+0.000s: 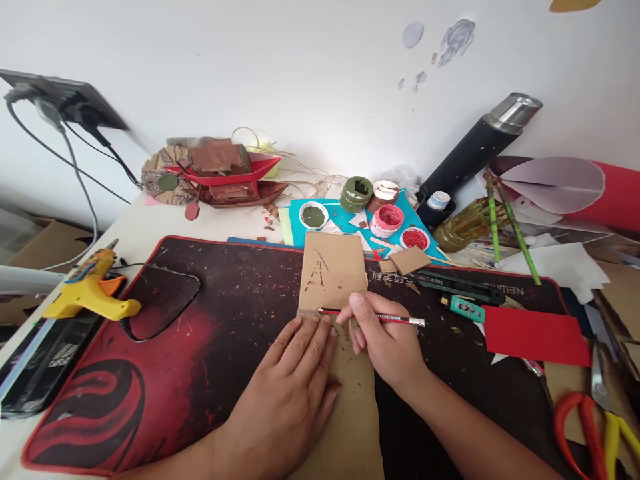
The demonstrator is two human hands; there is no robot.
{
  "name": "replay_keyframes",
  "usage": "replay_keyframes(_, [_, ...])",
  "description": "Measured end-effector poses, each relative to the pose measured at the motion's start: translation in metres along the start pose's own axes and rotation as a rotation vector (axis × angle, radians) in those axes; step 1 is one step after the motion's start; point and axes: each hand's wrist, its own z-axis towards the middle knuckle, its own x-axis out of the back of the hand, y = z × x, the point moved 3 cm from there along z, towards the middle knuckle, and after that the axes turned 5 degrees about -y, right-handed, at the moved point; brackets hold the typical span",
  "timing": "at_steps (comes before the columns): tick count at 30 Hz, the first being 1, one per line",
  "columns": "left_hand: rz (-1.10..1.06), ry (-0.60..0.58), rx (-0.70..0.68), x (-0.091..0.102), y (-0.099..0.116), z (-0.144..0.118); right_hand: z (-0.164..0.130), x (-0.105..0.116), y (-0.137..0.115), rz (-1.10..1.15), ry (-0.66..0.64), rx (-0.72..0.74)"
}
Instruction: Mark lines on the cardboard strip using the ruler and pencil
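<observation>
A long piece of brown cardboard (pixel 336 257) lies lengthwise on the dark mat. My left hand (pixel 287 387) rests flat on it with fingers stretched out and close together. Under those fingertips a narrow greyish-brown strip (pixel 306 313) crosses the cardboard; most of it is hidden. My right hand (pixel 389 347) pinches a red-and-black pencil (pixel 395 319) with a white end. The pencil's tip points left and meets the cardboard or the strip's edge, just beyond my left fingertips; I cannot tell which. Dark brown marks show on the cardboard's far part.
A yellow glue gun (pixel 93 287) and its cord lie left. Model boats (pixel 225 177) stand at the back. Open paint jars (pixel 356 195) sit beyond the cardboard. At right are a utility knife (pixel 460 288), a lighter (pixel 465 308), red card (pixel 537 335), scissors (pixel 580 420) and a thermos (pixel 470 157).
</observation>
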Motion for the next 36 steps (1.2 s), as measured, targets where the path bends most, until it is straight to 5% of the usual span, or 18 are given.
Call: replay_keyframes(36, [-0.046,0.003,0.031,-0.0007,-0.0004,0.0002,-0.0005,0.0021,0.0039,-0.014,-0.025,0.040])
